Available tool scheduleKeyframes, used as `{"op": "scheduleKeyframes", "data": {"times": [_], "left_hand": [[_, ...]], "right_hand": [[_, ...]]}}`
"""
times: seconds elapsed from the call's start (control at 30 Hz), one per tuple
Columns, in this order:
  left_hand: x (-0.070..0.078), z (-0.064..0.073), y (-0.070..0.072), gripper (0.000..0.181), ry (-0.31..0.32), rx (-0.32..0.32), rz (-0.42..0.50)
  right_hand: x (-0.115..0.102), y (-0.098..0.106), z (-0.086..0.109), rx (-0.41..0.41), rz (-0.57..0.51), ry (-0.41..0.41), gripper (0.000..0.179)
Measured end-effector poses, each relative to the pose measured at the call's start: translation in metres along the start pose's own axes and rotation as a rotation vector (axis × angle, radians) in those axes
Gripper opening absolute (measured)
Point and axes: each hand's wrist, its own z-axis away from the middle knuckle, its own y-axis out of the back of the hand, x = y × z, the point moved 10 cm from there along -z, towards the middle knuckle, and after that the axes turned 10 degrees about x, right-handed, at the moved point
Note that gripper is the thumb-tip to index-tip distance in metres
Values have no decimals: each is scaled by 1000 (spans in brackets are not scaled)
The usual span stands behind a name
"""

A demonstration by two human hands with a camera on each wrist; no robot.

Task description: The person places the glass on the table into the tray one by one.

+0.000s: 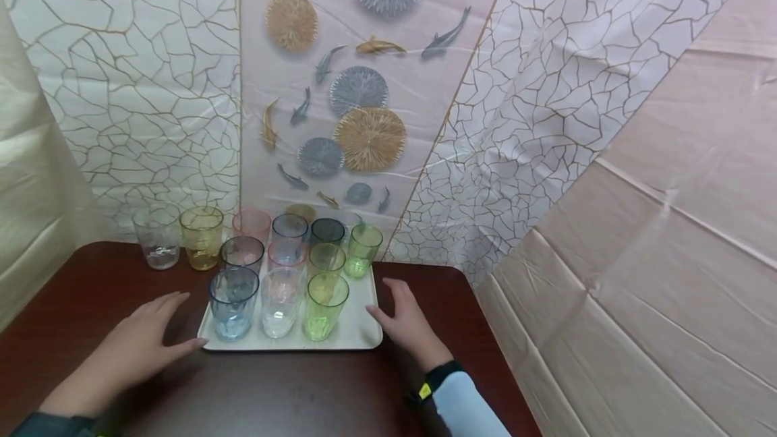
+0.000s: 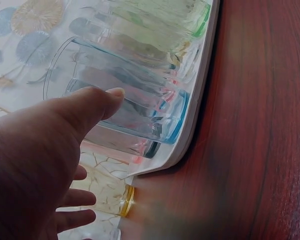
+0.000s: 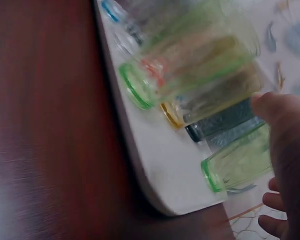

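A white tray on the table carries several clear coloured glasses in rows. Its front row has a blue glass, a colourless glass and a green glass; another green glass stands at the back right. My left hand is at the tray's left front corner, fingers spread, thumb tip right at the rim. My right hand is beside the right edge, fingers apart and thumb toward the tray. Both hands hold nothing. In the left wrist view the thumb overlaps the blue glass.
Left of the tray, a colourless glass and a yellow glass stand on the dark red-brown table. Patterned sheeting hangs close behind the table, and a beige padded wall rises at the right.
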Motion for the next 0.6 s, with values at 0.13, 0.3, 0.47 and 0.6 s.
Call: {"op": "scheduleKeyframes", "data": {"times": [0.13, 0.3, 0.47, 0.6], "left_hand": [[-6, 3, 0, 111, 19, -15, -5], [-14, 10, 3, 111, 30, -7, 1], [-21, 12, 4, 110, 55, -14, 26], [-35, 6, 4, 102, 132, -15, 93]], "right_hand": [[-7, 7, 30, -22, 103, 91, 77], [-8, 8, 55, -20, 147, 134, 74], [-7, 7, 69, -33, 131, 132, 78], [-4, 9, 75, -21, 106, 91, 78]]}}
